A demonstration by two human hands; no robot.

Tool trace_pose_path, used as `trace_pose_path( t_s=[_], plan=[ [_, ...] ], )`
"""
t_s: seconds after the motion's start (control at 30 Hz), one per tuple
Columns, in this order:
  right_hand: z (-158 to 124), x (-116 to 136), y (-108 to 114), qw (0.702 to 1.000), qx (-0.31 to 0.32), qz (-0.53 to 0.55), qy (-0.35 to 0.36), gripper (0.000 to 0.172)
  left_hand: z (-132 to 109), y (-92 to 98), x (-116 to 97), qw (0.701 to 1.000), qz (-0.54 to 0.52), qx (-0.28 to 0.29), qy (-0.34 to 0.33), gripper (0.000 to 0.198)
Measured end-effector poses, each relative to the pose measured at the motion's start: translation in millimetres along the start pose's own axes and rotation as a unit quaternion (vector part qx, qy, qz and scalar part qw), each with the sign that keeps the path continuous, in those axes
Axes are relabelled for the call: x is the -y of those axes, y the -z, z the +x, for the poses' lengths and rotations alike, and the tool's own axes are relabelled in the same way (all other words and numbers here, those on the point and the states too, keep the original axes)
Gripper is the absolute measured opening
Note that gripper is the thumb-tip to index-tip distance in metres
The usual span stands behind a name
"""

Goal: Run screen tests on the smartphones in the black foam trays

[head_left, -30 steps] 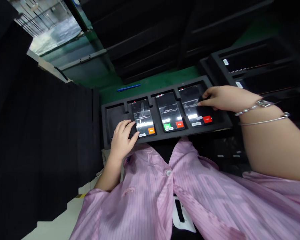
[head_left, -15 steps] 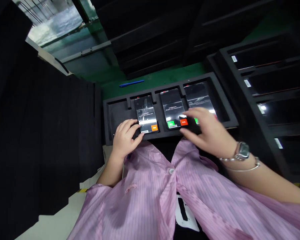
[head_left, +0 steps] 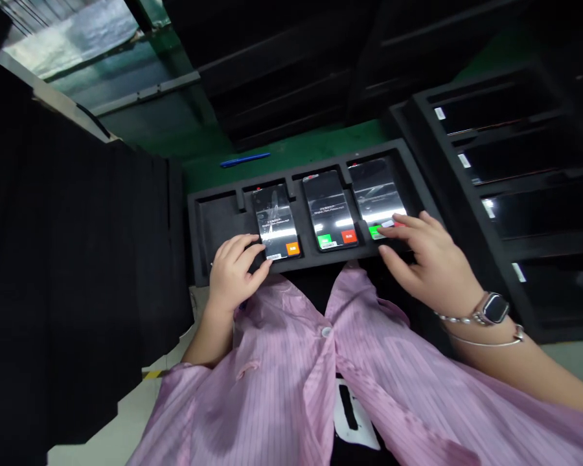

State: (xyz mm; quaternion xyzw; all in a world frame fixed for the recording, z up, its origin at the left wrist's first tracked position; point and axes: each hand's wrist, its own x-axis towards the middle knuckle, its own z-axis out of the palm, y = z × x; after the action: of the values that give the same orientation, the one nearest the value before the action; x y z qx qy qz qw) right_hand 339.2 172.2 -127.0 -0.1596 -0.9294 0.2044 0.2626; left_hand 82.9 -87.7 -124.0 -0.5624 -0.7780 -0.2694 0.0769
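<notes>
Head camera is looking down at a black foam tray [head_left: 208, 217] that is lying on the green desk [head_left: 301, 150]. The tray is holding 3 phones, and each one is lying flat in its own slot with its screen glowing. The left phone [head_left: 276, 220] is showing an orange button. The middle phone [head_left: 328, 208] is showing a green button and a red one. The right phone [head_left: 374, 193] is sitting nearest the stack of black trays [head_left: 510, 194].

The phones are looking thin, stiff and smooth, so I am guessing they are light but slippery, and the glass may crack if one drops. The long side edges are looking like the safest place to pinch one. The soft foam is likely keeping them from sliding.

The left hand [head_left: 232, 275] is resting on the tray's near edge with its fingers [head_left: 245, 244] loosely curled. They are touching the bottom left corner of the left phone and are gripping nothing. The right hand [head_left: 432, 262] is lying open with its fingers [head_left: 411, 223] spread, and 1 fingertip is pressing the bottom of the right phone's screen, by a green button. It is holding nothing either.

A watch [head_left: 495, 307] is sitting on the right wrist. A blue pen [head_left: 245, 159] is lying on the desk behind the tray. A pink striped coat [head_left: 282, 369] is filling the bottom of the view.
</notes>
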Motion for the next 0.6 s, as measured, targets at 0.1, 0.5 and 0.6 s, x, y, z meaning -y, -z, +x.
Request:
trace_pose_path(
  t_s=[0.1,0.5,0.6],
  plan=[
    [-6.4,-3.6,-5.3,1.000,-0.005,0.005,-0.013,0.028,-0.8,0.0,-1.5,1.000,-0.002,0.007,0.001,0.017],
    [25.3,9.6,-30.4,0.992,-0.080,0.058,0.083,0.035,-2.1,0.2,-4.6,0.999,0.008,0.032,0.010,0.016],
    [21.6,8.8,-46.1,0.992,-0.075,0.010,0.104,0.034,-0.5,1.0,-5.3,1.000,0.007,0.022,0.005,0.016]
  ],
)
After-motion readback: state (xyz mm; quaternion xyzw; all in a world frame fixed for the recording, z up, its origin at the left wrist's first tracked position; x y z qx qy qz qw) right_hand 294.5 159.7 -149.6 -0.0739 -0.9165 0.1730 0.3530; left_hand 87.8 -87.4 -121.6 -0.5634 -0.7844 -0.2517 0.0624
